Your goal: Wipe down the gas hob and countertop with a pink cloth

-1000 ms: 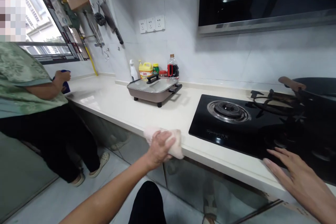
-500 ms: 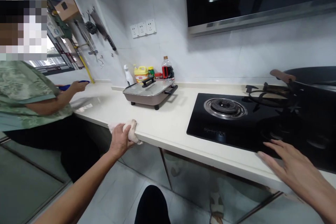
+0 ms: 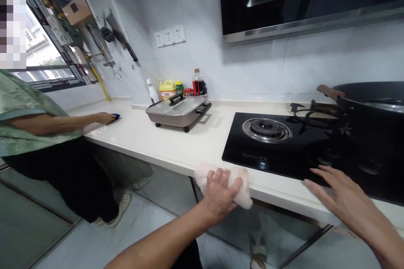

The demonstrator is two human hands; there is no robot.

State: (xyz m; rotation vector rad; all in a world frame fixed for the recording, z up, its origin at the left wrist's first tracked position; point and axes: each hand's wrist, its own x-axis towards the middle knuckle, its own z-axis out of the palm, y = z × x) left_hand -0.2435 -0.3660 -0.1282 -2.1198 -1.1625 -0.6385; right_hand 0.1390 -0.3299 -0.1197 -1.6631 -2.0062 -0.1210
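My left hand (image 3: 219,195) is closed on a pale pinkish cloth (image 3: 243,185), pressed against the front edge of the white countertop (image 3: 176,151). The cloth drapes over that edge, just left of the black gas stove (image 3: 233,147). My right hand (image 3: 344,195) holds nothing; its fingers are spread over the stove's front edge and the counter rim. Whether its fingertips touch the glass I cannot tell.
A lidded electric pan (image 3: 176,113) stands on the counter, with a soy sauce bottle (image 3: 199,84) and a yellow jug (image 3: 167,89) behind it. A wok (image 3: 372,88) sits at the right. Another person's hand (image 3: 105,118) presses a blue cloth (image 3: 116,116) on the counter.
My left hand has slid the cloth rightward along the counter edge toward the stove. My right hand has stayed nearly in place. The other person's hand has lowered the blue cloth onto the counter.
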